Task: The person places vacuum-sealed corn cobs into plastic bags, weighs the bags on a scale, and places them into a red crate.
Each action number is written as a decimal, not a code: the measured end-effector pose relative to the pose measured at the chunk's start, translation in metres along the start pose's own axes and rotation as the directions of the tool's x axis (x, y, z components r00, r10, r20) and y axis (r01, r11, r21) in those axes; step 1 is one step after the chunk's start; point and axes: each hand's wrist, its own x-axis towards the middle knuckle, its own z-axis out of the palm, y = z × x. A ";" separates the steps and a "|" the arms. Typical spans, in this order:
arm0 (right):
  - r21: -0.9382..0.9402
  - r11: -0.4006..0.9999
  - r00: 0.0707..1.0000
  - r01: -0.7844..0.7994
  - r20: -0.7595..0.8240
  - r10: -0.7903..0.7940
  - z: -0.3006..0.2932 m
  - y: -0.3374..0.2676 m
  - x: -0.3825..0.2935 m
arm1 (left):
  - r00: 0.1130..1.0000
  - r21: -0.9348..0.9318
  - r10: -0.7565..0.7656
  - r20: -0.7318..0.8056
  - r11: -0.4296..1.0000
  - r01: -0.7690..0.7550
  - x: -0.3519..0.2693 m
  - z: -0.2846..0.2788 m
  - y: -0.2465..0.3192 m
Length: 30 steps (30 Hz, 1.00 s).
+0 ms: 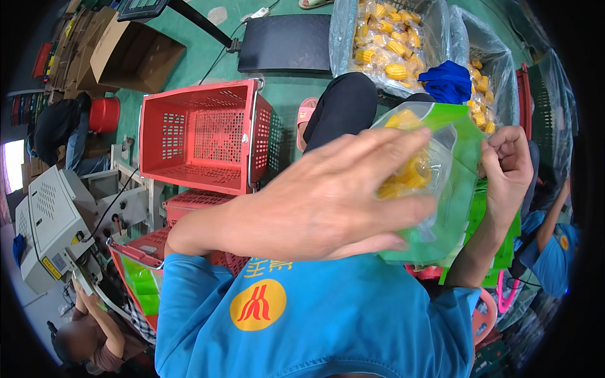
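My left hand (321, 203) reaches across a green and clear plastic bag (439, 231), back of the hand up and fingers spread. It is slightly blurred, and whether its fingertips touch the bag is hard to tell. Inside the bag, wrapped yellow corn pieces (416, 172) show through the clear panel, partly covered by my fingers. My right hand (508, 158) pinches the bag's right edge between thumb and curled fingers. Beneath that forearm lie more flat green bags (505, 241).
Plastic-lined crates of wrapped corn (390, 42) stand ahead, a blue cloth (446, 81) on one rim. To the left are a red basket (196, 137), a platform scale (286, 42), a cardboard box (134, 54) and a grey machine (56, 227). Other people (90, 335) are nearby.
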 end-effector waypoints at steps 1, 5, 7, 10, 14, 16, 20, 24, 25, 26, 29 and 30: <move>0.029 1.000 1.000 -0.002 -0.003 0.002 0.002 -0.004 0.002 | 1.000 0.004 -0.013 -0.005 1.000 0.013 0.005 0.007 0.003; 0.027 0.998 0.994 0.062 -0.093 -0.059 0.007 -0.035 0.004 | 0.978 0.240 -0.203 -0.038 0.949 0.207 0.001 0.012 -0.001; 0.006 0.996 0.993 0.093 -0.077 -0.092 -0.001 -0.031 0.005 | 0.969 0.212 -0.241 -0.062 0.945 0.248 -0.006 0.008 -0.003; -0.002 0.995 0.994 0.096 -0.047 -0.096 0.005 -0.013 0.014 | 0.864 0.101 -0.487 0.124 0.873 0.478 -0.013 0.008 0.005; -0.321 0.902 0.943 0.289 -0.067 -0.327 0.020 -0.036 0.007 | 0.888 0.027 -0.459 -0.005 0.888 0.459 -0.015 0.020 -0.005; -0.298 0.855 0.884 0.424 -0.068 -0.462 0.014 -0.058 -0.011 | 0.910 0.003 -0.415 -0.010 0.910 0.415 -0.012 0.021 -0.008; -0.333 0.743 0.714 0.581 0.647 -0.268 0.009 -0.050 -0.002 | 0.896 -0.020 -0.444 -0.023 0.896 0.443 -0.013 0.024 -0.005; -0.215 0.720 0.480 0.660 0.858 -0.184 0.030 -0.021 -0.008 | 0.893 -0.042 -0.444 -0.069 0.896 0.442 -0.011 0.021 -0.007; -0.144 0.726 0.443 0.672 0.864 -0.240 0.033 -0.015 -0.017 | 0.887 -0.046 -0.456 -0.075 0.890 0.454 -0.011 0.020 -0.007; -0.187 0.725 0.471 0.663 0.857 -0.210 0.033 -0.017 -0.025 | 0.888 -0.063 -0.452 -0.086 0.892 0.448 -0.013 0.021 -0.008; -0.242 0.755 0.387 0.609 0.922 -0.017 0.022 -0.035 -0.026 | 0.866 -0.102 -0.485 -0.120 0.874 0.476 -0.017 0.027 -0.008; -0.240 0.754 0.403 0.611 0.915 -0.035 0.017 -0.036 -0.028 | 0.854 -0.108 -0.506 -0.121 0.862 0.495 -0.016 0.026 -0.007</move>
